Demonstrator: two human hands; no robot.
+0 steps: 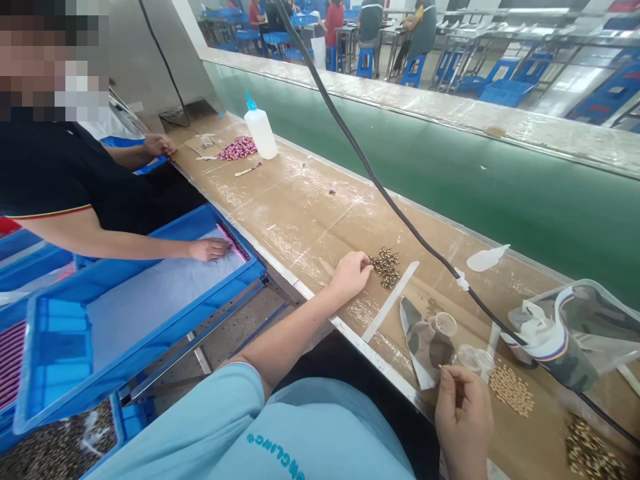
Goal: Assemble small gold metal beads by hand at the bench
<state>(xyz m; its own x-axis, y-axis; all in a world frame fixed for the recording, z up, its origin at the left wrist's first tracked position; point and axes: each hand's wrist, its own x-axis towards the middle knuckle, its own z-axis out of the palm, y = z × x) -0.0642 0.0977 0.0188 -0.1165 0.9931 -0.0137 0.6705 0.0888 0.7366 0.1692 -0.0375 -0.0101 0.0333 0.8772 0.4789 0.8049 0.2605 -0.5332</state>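
My left hand (353, 275) reaches over the brown-covered bench, its fingertips pinched together at the edge of a pile of small dark-and-gold pieces (386, 268). Whatever lies between those fingertips is too small to make out. Close to the bench's front edge, my right hand (465, 417) has thumb and fingers closed in a pinch, with a tiny pale speck at the tips that I cannot identify. Beside it are small clear plastic cups (445, 324), a camouflage-patterned sheet (425, 341) and a pile of small tan pieces (512, 388).
A black cable (360, 160) hangs diagonally across the bench. A white bottle with blue tip (261, 133) stands by pink-and-purple pieces (237, 148). At left, a co-worker's hand (210, 249) rests in a blue tray (150, 333). More dark-and-gold pieces (593, 450) lie lower right.
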